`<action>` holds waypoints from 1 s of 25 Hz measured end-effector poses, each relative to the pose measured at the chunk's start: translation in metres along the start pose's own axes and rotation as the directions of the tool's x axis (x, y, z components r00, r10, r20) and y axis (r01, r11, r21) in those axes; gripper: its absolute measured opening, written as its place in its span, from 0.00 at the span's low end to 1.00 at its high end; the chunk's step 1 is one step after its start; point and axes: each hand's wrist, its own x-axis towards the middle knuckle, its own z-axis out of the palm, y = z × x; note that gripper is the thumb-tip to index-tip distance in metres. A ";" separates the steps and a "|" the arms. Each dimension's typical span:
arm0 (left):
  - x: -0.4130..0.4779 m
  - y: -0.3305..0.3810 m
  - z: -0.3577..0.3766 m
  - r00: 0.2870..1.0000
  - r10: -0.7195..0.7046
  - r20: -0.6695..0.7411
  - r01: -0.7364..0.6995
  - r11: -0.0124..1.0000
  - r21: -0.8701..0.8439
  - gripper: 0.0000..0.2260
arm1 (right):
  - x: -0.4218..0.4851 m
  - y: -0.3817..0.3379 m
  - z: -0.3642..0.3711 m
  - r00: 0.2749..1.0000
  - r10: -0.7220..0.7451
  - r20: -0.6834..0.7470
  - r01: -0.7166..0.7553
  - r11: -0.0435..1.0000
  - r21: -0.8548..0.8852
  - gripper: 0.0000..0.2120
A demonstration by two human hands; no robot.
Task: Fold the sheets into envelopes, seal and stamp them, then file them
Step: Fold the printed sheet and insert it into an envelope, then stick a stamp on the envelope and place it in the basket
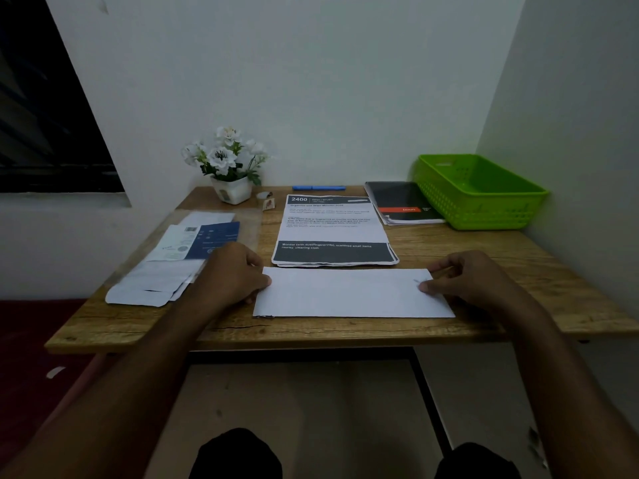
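A folded white sheet (349, 293) lies flat near the front edge of the wooden desk (345, 331). My left hand (230, 274) holds its left end, fingers curled at the edge. My right hand (463, 276) pinches its right end, thumb on top of the paper. Behind it lies a stack of printed sheets (332, 233) with dark bands. A pile of white envelopes and a blue leaflet (173, 261) lies at the left.
A green plastic basket (480, 191) stands at the back right, beside a dark notebook (403, 203). A blue pen (318, 188) lies at the back. A pot of white flowers (230, 167) and small stamps (268, 200) sit back left. Walls close in behind and right.
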 end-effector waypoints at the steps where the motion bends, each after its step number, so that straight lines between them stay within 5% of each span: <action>1: -0.001 0.001 0.000 1.000 0.003 0.001 -0.003 1.000 0.015 0.10 | 0.000 0.001 0.000 1.000 -0.011 -0.018 0.011 1.000 0.008 0.15; 12: -0.002 0.005 0.000 0.979 0.192 -0.069 -0.196 0.979 -0.060 0.02 | 0.022 -0.003 0.016 0.966 -0.131 -0.222 0.154 0.984 0.092 0.04; 25: 0.072 0.016 0.010 0.929 0.207 -0.306 -0.257 0.957 -0.134 0.04 | 0.069 -0.118 0.108 0.848 -0.529 0.002 0.528 0.847 0.060 0.03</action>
